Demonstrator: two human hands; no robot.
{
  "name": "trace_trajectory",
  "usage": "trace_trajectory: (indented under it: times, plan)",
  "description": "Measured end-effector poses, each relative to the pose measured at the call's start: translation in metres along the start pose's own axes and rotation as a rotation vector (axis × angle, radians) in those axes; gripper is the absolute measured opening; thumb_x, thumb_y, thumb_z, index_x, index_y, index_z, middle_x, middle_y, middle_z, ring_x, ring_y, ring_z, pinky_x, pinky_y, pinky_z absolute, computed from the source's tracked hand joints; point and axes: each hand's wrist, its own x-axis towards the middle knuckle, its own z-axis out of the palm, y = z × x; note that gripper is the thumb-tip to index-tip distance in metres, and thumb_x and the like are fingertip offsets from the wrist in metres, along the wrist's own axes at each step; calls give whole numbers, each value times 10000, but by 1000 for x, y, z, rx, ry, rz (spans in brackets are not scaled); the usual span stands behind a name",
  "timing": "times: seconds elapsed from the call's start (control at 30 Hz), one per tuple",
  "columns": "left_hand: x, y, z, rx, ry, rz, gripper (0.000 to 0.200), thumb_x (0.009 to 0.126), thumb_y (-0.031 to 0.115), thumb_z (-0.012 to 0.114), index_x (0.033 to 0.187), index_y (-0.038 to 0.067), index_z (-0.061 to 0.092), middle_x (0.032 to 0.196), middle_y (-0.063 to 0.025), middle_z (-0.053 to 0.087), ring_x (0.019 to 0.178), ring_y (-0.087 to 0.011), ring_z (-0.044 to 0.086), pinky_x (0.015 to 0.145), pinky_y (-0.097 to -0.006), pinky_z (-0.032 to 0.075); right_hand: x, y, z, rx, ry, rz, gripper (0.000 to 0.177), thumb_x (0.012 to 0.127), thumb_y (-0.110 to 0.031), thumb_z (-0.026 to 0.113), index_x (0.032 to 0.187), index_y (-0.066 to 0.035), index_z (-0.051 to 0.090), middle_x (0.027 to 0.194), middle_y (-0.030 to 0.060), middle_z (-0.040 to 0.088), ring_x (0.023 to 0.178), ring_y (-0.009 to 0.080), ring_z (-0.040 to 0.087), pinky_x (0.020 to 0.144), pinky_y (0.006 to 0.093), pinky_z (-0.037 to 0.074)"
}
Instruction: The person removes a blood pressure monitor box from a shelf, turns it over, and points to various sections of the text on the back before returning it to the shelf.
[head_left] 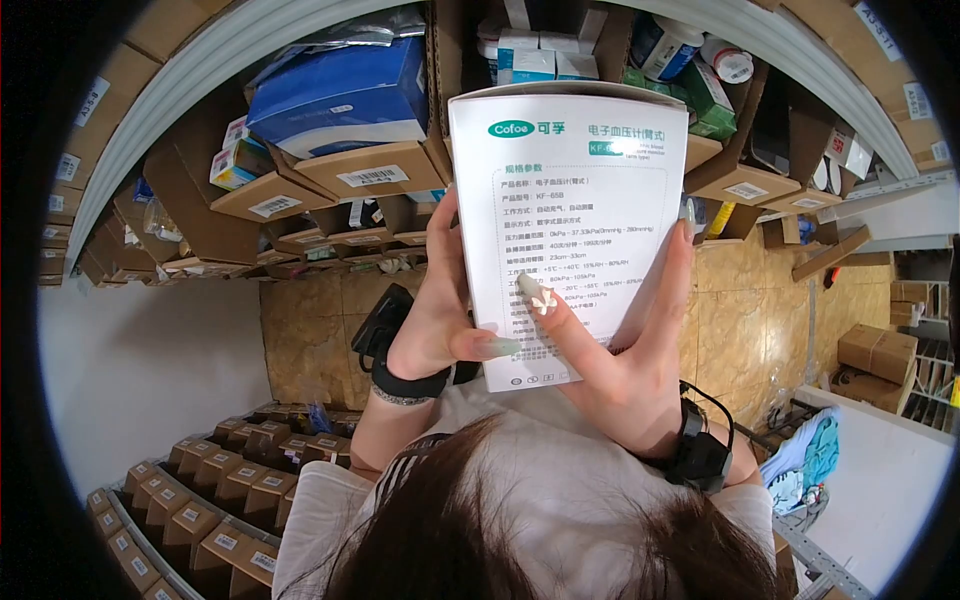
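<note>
A white Cofoe blood pressure monitor box (590, 210) is held upright between both hands, its printed side facing me. My left hand (432, 320) grips its left edge, with the fingers behind and the thumb across the lower front. At the lower right, my right hand (630, 375) is closed around the box; the thumb lies on the printed text and another finger runs up the right edge. The fingertips behind the box are hidden. Dark devices with straps sit on both wrists.
Ahead stand shelves of labelled cardboard bins; one holds a blue box (340, 98), another white bottles (672, 45). More cardboard bins (215, 470) line the lower left. Cardboard cartons (876, 350) stand at the right, near a teal cloth (820, 450). The floor (310, 330) is tiled.
</note>
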Motion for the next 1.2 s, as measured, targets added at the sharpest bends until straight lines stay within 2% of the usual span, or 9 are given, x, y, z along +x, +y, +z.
trace_trajectory:
  times: [0.17, 0.27, 0.33, 0.63, 0.93, 1.2]
  plan:
    - [-1, 1, 2, 14, -2, -14, 1410, 436, 601, 822, 1423, 94, -47, 1387, -186, 204, 1319, -315, 209, 1076, -453, 182, 4, 0, -4, -24, -10, -28, 905, 773, -197, 720, 1302, 189, 95, 1248, 385, 236, 1194, 450, 340, 1041, 478, 237]
    - [-1, 1, 3, 13, 8, -14, 1419, 429, 614, 819, 1423, 97, -51, 1388, -187, 201, 1321, -315, 205, 1077, -454, 177, 6, 1, -8, -183, -63, -149, 960, 773, -198, 722, 1278, 222, 22, 1258, 374, 240, 1206, 425, 334, 1046, 450, 237]
    - [-1, 0, 3, 15, 12, -13, 1421, 429, 610, 821, 1422, 97, -56, 1388, -187, 199, 1321, -315, 204, 1079, -453, 174, 4, 4, -5, -188, 2, -188, 867, 779, -187, 714, 1308, 179, 133, 1276, 375, 225, 1209, 426, 336, 1042, 447, 251]
    - [-1, 1, 4, 9, 19, -34, 1429, 415, 600, 828, 1420, 92, -52, 1382, -188, 204, 1323, -317, 200, 1080, -451, 170, -1, 7, -1, -138, 9, -122, 674, 680, -123, 753, 1211, 0, 357, 1340, 354, 134, 1249, 470, 266, 1038, 465, 272]
    - [-2, 1, 5, 38, 28, -50, 1457, 399, 630, 819, 1415, 71, -65, 1379, -194, 199, 1322, -322, 200, 1078, -449, 179, -5, 8, 1, -81, 16, -52, 586, 568, -51, 797, 1103, -200, 610, 1413, 330, 32, 1294, 520, 188, 1034, 485, 295]
    - [-2, 1, 5, 47, 32, -50, 1465, 393, 642, 815, 1415, 72, -67, 1387, -201, 183, 1326, -331, 191, 1080, -454, 178, -6, 9, 0, -58, 22, -45, 590, 596, -62, 780, 1128, -163, 546, 1397, 328, 65, 1280, 500, 215, 1029, 475, 301]
